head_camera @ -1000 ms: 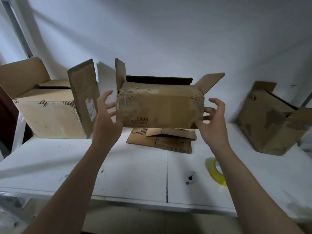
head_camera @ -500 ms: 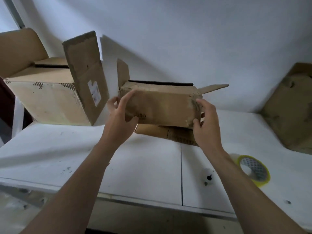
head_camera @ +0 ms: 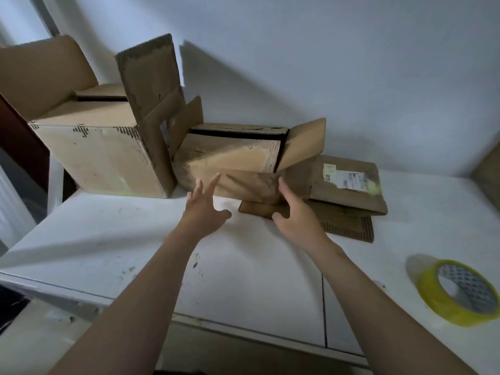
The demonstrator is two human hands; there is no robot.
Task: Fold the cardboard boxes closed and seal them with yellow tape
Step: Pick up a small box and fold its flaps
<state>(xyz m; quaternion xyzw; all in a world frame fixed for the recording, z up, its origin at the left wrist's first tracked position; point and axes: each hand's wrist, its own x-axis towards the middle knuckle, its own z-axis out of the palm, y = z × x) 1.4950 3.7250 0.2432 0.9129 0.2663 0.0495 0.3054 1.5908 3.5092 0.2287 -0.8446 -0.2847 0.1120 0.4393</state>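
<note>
- Reaching forward over the white table (head_camera: 243, 272), both forearms extend toward the small cardboard box (head_camera: 232, 161) at the centre rear.
- Left hand (head_camera: 205, 209): fingers straight and spread, thumb out to the right, gripping nothing. The index fingertip overlaps the near face of the small cardboard box. Contact cannot be confirmed.
- Right hand (head_camera: 296, 215): fingers straight and close together, palm turned to the left, gripping nothing. The fingertips lie at the near right corner of the box. Contact cannot be confirmed.
- Small cardboard box, position: just beside the right wall of the large cardboard box (head_camera: 100, 155). Its right end rests on the flattened cardboard (head_camera: 349, 196), so it sits tilted.
- Small cardboard box, state: top partly open. The left end flap stands upright and the right end flap angles up and outward. A dark slot runs along the top between the long flaps.
- Large cardboard box: at the left rear of the table, with two flaps raised and a dark gap in its top.
- Flattened cardboard: lies flat on the table, with a white label on its upper surface.
- Yellow tape roll (head_camera: 460, 292): lies on the table at the right front, well apart from both hands and from the boxes.
- Brown cardboard piece (head_camera: 488, 180): at the right edge of the view, cut off.
</note>
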